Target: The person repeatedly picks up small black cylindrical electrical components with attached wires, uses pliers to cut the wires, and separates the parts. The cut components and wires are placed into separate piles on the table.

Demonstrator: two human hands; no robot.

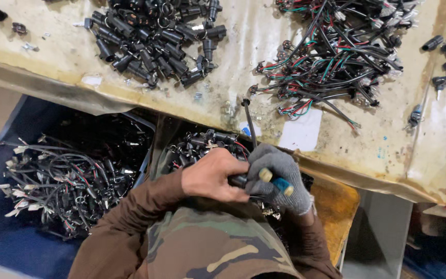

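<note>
Nearest, the bare left hand [212, 174] has its fingers clamped on a small black connector [237, 180], held just off the bench's near edge. Touching it, the gloved right hand [280, 175] has its fingers wrapped tight round a screwdriver [276, 181] with a blue and yellow handle, its dark shaft pointing up over the bench [52, 57]. Below the near edge, a blue bin [6, 227] holds tangled wire harnesses [63, 175]. Farther back on the bench lie a pile of black connectors [156, 41] and a heap of coloured wire leads [331, 57].
</note>
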